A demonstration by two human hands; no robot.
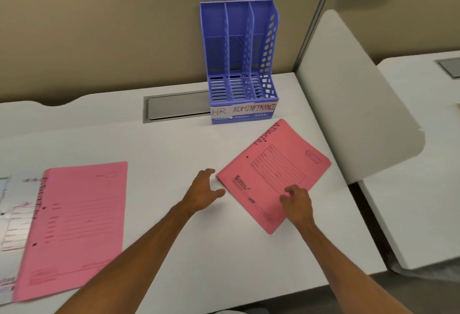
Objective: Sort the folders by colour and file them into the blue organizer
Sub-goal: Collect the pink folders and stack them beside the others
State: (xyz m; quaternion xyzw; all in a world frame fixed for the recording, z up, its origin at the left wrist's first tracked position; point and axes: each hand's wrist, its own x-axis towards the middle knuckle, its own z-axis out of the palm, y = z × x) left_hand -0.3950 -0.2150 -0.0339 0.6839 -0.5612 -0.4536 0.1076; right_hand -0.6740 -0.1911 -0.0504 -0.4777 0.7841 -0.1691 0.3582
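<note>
Pink ADMIN folder (273,172) lies flat on the tabletop (174,144) at one o'clock, my empty left hand (204,187) spread beside its corner, my right hand (296,201) resting loosely atop, gripping nothing; I'd pinch its spine edge to lift.

Both bare forearms stretched forward, left hand (202,188) spread with fingers straight and thumb out, right hand (297,201) palm down, fingers loosely curled, wrists level

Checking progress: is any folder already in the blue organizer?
No, the blue organizer has all three slots empty; the right pink folder and the left pink folder lie on the desk.
</note>
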